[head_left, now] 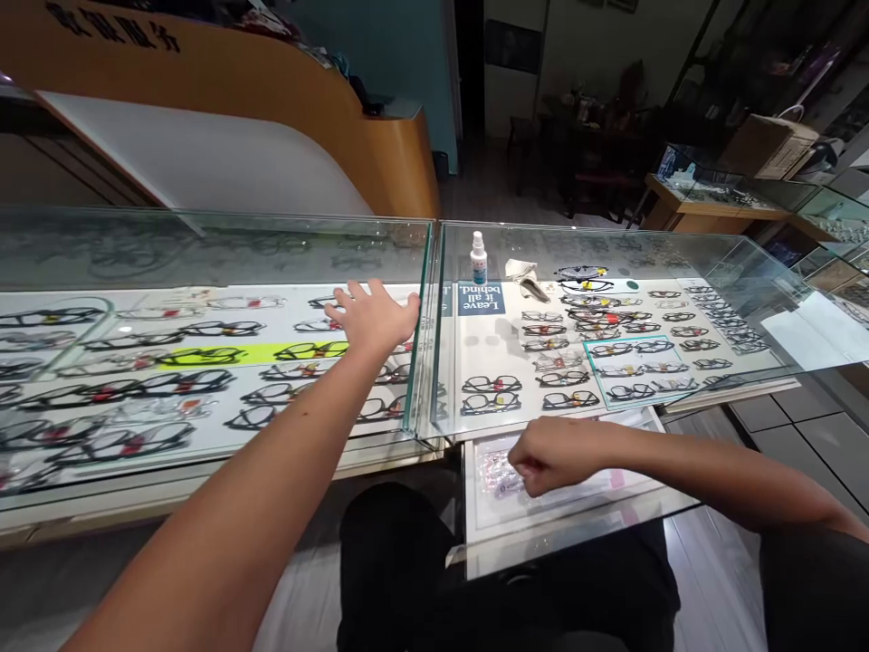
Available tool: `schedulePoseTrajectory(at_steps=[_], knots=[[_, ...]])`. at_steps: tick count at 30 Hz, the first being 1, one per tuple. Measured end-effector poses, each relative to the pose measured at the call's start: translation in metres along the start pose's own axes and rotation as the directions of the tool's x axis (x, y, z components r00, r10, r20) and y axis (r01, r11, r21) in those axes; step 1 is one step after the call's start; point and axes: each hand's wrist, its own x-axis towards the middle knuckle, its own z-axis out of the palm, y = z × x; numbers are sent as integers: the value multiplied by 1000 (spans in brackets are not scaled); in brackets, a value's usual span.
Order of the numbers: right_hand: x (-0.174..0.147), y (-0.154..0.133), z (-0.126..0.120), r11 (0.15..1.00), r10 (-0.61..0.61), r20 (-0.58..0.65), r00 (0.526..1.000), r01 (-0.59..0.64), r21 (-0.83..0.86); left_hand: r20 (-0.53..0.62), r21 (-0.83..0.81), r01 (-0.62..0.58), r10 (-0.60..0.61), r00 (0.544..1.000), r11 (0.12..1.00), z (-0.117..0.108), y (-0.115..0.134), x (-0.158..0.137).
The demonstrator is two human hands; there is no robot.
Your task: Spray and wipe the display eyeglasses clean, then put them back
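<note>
My left hand (373, 317) lies palm down with spread fingers on the glass display case, by the seam between two sections. Under that glass, rows of eyeglasses (224, 330) lie on a white base, some across a yellow-green strip. My right hand (553, 455) is closed in a fist above a pulled-out white drawer (475, 534); whatever its fingers may hold is hidden. Inside the drawer are small clear plastic packets (499, 475), partly covered by that hand. More eyeglasses (491, 403) fill the right section of the case.
A white spray bottle (479, 259) stands on the right case, beside a crumpled cloth (527, 277). Sheets of white paper (818, 326) lie at its right end. Behind the cases rises a curved wooden counter (400, 163). Another display case (720, 199) stands at the far right.
</note>
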Motion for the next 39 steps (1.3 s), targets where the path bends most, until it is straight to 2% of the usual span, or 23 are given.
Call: schedulePoseTrajectory(at_steps=[2, 3, 4, 5, 6, 7, 8, 10, 12, 15, 21, 28, 34, 36, 37, 39], knots=[[-26, 3, -21, 995, -84, 7, 996, 84, 50, 3, 6, -1, 1, 1000, 1000, -1, 0, -1], [-38, 9, -35, 997, -77, -66, 995, 78, 19, 5, 8, -2, 2, 1000, 1000, -2, 1, -1], [-50, 18, -49, 998, -24, -194, 981, 11, -67, 7, 11, -5, 5, 1000, 1000, -3, 1, -2], [-60, 31, -65, 977, 46, -358, 933, -116, -177, 12, 15, -7, 7, 1000, 1000, -4, 2, -2], [-68, 46, -80, 923, 98, -529, 843, -276, -269, 19, 20, -7, 7, 1000, 1000, -5, 2, -3], [-75, 62, -94, 855, 112, -653, 749, -407, -321, 27, 25, -7, 6, 1000, 1000, -6, 3, -3], [-80, 79, -106, 793, 90, -709, 699, -481, -374, 37, 31, -5, 4, 999, 1000, -7, 3, -3], [-84, 110, -124, 714, 85, -705, 705, -536, -450, 50, 39, 2, -4, 999, 999, -9, 5, -4], [-83, 132, -132, 686, 121, -688, 716, -561, -463, 49, 40, 3, -5, 999, 999, -9, 5, -4], [-75, 149, -135, 687, 174, -663, 728, -572, -448, 37, 35, -5, 3, 999, 999, -8, 5, -3], [-65, 159, -143, 749, 195, -658, 727, -544, -379, 0, 16, -16, 16, 1000, 1000, -2, 2, 0], [-59, 152, -143, 826, 203, -613, 763, -470, -311, -10, 5, -19, 19, 1000, 1000, 4, -1, 4], [-59, 142, -136, 831, 219, -674, 706, -497, -250, -13, 36, -11, 12, 1000, 999, 4, 0, 5], [-64, 130, -131, 885, 191, -690, 698, -427, -187, -4, 43, -15, 16, 1000, 999, 5, 0, 6], [-67, 120, -128, 925, 154, -692, 705, -348, -149, 2, 46, -23, 23, 1000, 999, 5, 0, 6], [-72, 92, -118, 986, 57, -656, 752, -145, -81, 16, 52, -39, 39, 999, 998, 6, 0, 6]])
